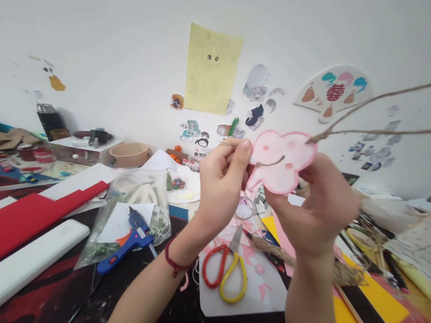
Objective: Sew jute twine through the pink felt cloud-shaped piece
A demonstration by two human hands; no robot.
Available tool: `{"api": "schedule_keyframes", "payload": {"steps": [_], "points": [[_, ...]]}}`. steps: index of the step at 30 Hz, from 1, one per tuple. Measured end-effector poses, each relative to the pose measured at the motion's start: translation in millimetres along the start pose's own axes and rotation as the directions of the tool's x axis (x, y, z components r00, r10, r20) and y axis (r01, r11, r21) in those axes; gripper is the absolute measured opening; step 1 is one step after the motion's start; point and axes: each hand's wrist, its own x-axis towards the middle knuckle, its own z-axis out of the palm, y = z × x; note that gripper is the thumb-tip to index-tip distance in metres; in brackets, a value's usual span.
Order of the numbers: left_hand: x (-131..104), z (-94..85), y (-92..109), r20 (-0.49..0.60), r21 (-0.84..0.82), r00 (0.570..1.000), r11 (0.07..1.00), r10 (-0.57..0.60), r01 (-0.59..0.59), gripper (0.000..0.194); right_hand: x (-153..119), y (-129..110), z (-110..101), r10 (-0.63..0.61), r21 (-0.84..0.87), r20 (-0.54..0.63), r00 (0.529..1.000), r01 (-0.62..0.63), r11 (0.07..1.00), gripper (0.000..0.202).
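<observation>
Raised in front of the wall, my right hand (314, 209) grips a pale pink, lobed cutout (289, 174) with a darker pink rim. Brown twine (348, 115) is tied at its upper right corner, and two strands run off to the right edge. A short dark curved line, perhaps twine, crosses the cutout's face. At its left side, my left hand (223, 178) is closed in a pinch, thumb against finger, with what looks like a thin tan twine end. Exactly how that end joins the cutout is hidden. Below the hands, scissors (227, 271) with red and yellow handles lie on white paper (236, 307).
A blue glue gun (131, 243) lies on a plastic bag left of my arm. Further left are a white oblong device (22, 268) and a red strip (27, 234). A twine bundle (343, 274) and a phone (366, 310) lie at right. A fan (334, 89) hangs on the wall.
</observation>
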Motion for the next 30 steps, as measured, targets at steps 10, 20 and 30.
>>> {"api": "schedule_keyframes", "payload": {"steps": [10, 20, 30], "points": [[6, -1.7, 2, 0.112, -0.229, 0.931, 0.903, -0.347, 0.364, 0.040, 1, -7, 0, -0.129, -0.246, 0.058, 0.990, 0.140, 0.959, 0.015], [9, -4.7, 3, 0.141, -0.335, 0.880, 0.814, -0.454, 0.474, 0.032, 3, -9, -10, 0.017, -0.127, 0.130, 0.991, 0.000, 0.992, 0.011], [9, -6.2, 2, 0.127, -0.313, 0.870, 0.813, -0.477, 0.491, 0.030, 2, -9, -10, 0.090, -0.092, 0.113, 0.989, -0.080, 0.993, 0.013]]}}
